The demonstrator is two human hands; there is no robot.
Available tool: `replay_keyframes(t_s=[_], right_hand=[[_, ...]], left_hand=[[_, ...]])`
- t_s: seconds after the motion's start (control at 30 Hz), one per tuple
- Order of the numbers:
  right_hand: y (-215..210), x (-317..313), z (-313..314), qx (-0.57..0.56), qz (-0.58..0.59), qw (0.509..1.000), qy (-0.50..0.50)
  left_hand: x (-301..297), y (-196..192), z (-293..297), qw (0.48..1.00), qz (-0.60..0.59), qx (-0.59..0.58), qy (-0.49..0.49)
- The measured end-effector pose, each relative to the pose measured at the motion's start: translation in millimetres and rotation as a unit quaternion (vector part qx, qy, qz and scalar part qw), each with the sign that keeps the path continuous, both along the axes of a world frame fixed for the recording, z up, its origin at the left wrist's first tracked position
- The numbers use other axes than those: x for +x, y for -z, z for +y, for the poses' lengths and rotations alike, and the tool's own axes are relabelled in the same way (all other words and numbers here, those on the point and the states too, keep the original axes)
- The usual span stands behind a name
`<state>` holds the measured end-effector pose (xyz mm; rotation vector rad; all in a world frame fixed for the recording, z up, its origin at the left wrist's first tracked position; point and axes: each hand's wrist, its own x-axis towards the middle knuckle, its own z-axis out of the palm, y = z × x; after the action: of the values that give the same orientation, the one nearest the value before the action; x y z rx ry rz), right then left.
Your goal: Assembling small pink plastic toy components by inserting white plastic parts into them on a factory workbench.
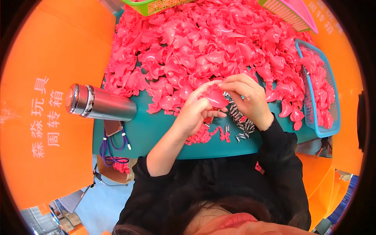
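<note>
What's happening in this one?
A person's left hand holds a shiny pink plastic piece, while the right hand's fingers are at its edge. Beyond lies a big pile of similar pieces on a green table; small metal parts lie nearer, and a blue basket at right holds more.

Light bright, even; white glints on pink plastic parts [186,60] at twelve o'clock, sheen on silver flask [111,107] at nine. Fisheye: orange panel [62,58] bowed at ten, black rim at three and nine.
</note>
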<state>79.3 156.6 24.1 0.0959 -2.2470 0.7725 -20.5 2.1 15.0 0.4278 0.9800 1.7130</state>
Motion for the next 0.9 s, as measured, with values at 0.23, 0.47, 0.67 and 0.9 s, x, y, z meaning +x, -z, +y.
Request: replay_keyframes(t_s=[0.23,0.47,0.67,0.9], right_hand=[[1,4,-5,-0.025,-0.015,1.0,-0.011],[-2,6,0,-0.167,-0.064,0.982,-0.067],[-7,8,0,-0.145,-0.083,0.984,-0.053],[-5,9,5,-0.394,-0.171,0.898,-0.094]], left_hand=[[1,7,2,0.993,0.093,-0.073,-0.031],[1,4,2,0.988,0.145,-0.045,-0.03],[3,5,3,0.972,0.226,-0.029,-0.057],[5,2,5,0.967,0.247,-0.008,-0.065]])
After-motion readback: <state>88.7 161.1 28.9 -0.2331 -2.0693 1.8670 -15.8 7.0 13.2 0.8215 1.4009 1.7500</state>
